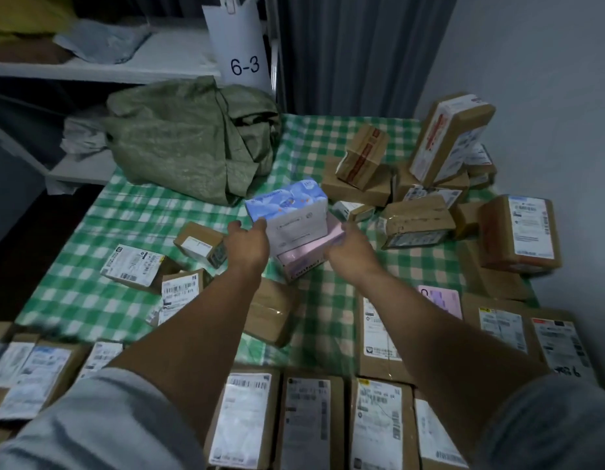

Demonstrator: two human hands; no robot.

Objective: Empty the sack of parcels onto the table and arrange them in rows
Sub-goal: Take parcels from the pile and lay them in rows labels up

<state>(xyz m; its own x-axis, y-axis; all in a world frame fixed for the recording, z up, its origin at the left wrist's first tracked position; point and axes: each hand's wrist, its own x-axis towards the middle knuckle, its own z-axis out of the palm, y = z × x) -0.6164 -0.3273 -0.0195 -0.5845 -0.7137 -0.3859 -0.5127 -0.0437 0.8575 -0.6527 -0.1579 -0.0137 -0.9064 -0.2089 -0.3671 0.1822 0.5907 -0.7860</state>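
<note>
Centre: left hand [246, 244] grips blue-white box [290, 212], right hand [350, 247] pink box [304, 262] beneath; green sack [179, 140] 11 o'clock; brown parcels [419, 215] heaped 2 o'clock.

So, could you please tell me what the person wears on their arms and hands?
The left sleeve and right sleeve are light grey, pushed up off the forearms. The left hand and right hand are bare: no gloves or watch.
</note>
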